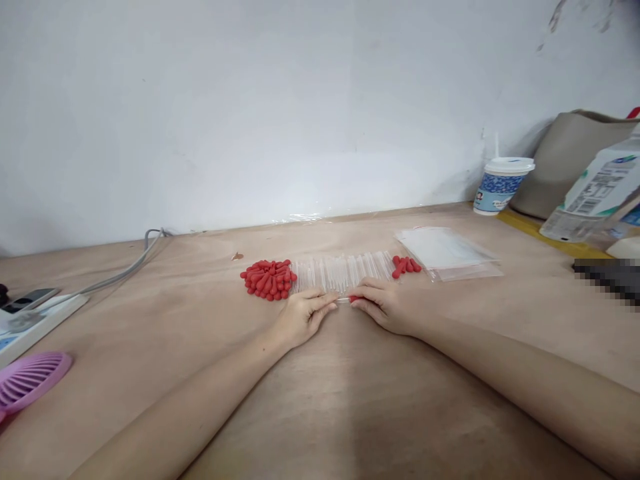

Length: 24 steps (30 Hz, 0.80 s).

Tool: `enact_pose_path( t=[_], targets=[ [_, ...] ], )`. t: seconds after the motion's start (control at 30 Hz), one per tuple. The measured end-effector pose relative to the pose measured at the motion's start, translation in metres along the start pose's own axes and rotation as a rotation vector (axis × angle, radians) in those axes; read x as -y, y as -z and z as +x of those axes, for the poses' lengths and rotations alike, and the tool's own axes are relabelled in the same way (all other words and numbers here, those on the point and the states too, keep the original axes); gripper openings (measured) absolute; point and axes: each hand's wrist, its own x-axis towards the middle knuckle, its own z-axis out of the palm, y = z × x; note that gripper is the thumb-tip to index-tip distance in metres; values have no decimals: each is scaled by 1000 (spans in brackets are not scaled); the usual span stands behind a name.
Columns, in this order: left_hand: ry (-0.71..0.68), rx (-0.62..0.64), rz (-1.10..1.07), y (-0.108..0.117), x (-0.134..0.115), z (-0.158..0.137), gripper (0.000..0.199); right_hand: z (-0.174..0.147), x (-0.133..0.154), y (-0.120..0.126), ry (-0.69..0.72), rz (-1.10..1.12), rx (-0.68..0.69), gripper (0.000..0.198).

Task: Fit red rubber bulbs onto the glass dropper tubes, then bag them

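Pinched in my left hand [311, 313] is a thin clear dropper tube [343, 301]. My right hand [384, 305] is closed on a red rubber bulb [353, 299] at the tube's right end; how far the tube goes into the bulb is hidden by my fingers. Just beyond both hands, many clear tubes [345, 270] lie side by side in a row. A heap of red rubber bulbs [269, 280] sits at the row's left end. Several more red bulbs [407, 267] lie at its right end.
Clear plastic bags [445, 248] lie right of the bulbs. At the back right stand a lidded cup [503, 187], a grey-brown bag [555, 160] and a labelled plastic bottle [595, 187]. On the left are a power strip [45, 327] with a grey cable [127, 272] and a pink fan [35, 380].
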Motion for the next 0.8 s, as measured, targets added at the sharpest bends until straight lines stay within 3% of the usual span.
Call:
enact_pose_path(
  t=[0.17,0.3,0.53,0.8],
  targets=[
    [-38,16,19,1,-1,-1,27,-2,-4,-5,23,25,-73,25],
    [-50,38,39,2,-2,-2,27,-1,1,2,59,-9,7,21],
    [-90,37,72,1,-3,-2,26,-6,-4,-9,106,0,-31,22],
    [-140,91,395,3,-7,-1,30,-8,-8,-19,170,-164,32,31]
  ],
)
